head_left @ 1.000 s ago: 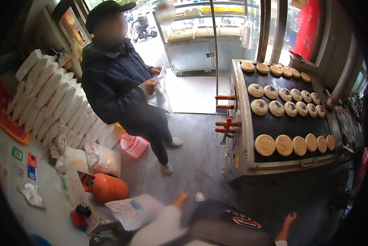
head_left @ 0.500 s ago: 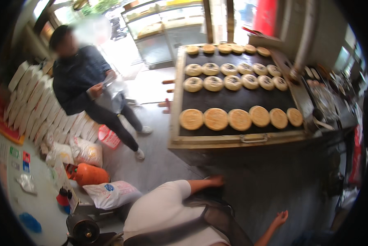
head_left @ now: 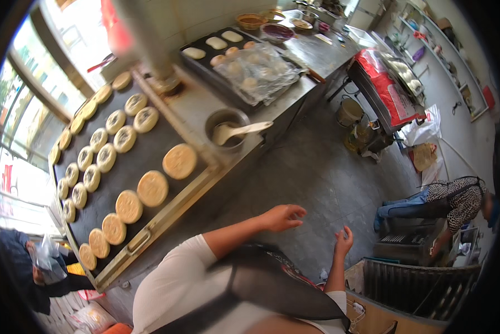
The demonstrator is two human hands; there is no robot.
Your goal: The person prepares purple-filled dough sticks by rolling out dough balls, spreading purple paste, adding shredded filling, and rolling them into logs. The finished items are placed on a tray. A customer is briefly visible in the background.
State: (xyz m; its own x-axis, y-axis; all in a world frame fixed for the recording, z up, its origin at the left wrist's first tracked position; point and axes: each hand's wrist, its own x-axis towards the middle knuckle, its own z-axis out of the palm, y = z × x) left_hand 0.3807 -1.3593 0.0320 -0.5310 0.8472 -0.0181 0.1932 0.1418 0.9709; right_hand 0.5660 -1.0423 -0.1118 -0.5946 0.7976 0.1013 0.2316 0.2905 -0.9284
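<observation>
My left hand [head_left: 283, 217] is held out over the grey floor, fingers loosely bent and apart, with nothing in it. To its right, my right hand [head_left: 344, 242] is raised with its fingers apart, also holding nothing. Neither hand touches anything. On the left stands a dark griddle [head_left: 132, 170] with a pale rim. A row of browned round flatbreads [head_left: 152, 188] lies along its near side, with two rows of paler rounds [head_left: 125, 138] bearing dark patches behind them. A metal pot [head_left: 210, 132] beside the griddle holds a pale-handled utensil [head_left: 251, 128].
A black tray [head_left: 197, 65] holds pale dough pieces, partly under clear plastic [head_left: 255, 72]. Bowls [head_left: 276, 32] stand on the far counter. At right, a person [head_left: 456, 206] bends over dark equipment. Another person [head_left: 16, 267] with a plastic bag stands at lower left. A bucket [head_left: 350, 111] sits on the floor.
My view has swung to the right, so the griddle now lies at the left. The counter and the bending person have come into view. Both hands are raised more plainly into sight.
</observation>
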